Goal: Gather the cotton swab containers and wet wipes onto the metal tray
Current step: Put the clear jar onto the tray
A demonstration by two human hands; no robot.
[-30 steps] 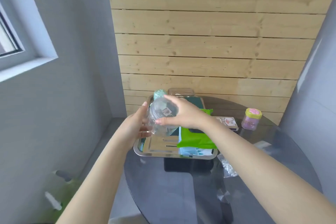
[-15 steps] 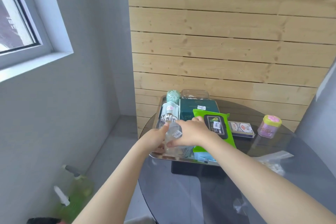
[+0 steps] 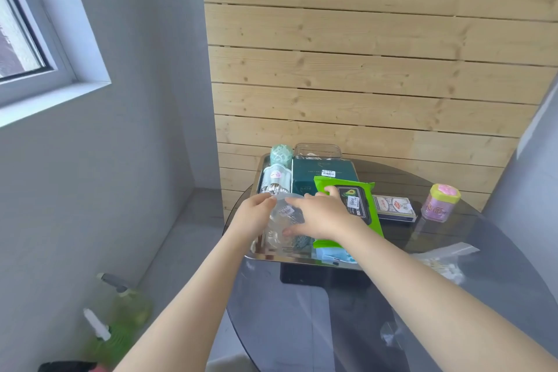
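Note:
A clear round swab container (image 3: 282,228) rests on the front left of the metal tray (image 3: 271,256). My left hand (image 3: 252,216) holds its left side and my right hand (image 3: 321,214) lies over its top and right side. Behind it on the tray stand a pale green swab container (image 3: 276,180), a mint round jar (image 3: 281,154), a clear box (image 3: 317,150) and a dark green box (image 3: 323,174). A bright green wet wipes pack (image 3: 359,205) lies on the tray's right side, over a light blue pack (image 3: 333,255).
The round dark glass table (image 3: 347,326) carries a card box (image 3: 392,207), a pink jar with a yellow lid (image 3: 440,204) and a clear plastic bag (image 3: 444,260) to the right of the tray. Green spray bottles (image 3: 120,320) stand on the floor at left. A wooden wall is close behind.
Both hands have lowered the clear container from above the tray down onto its front left part. The camera has shifted, so the scene sits further right.

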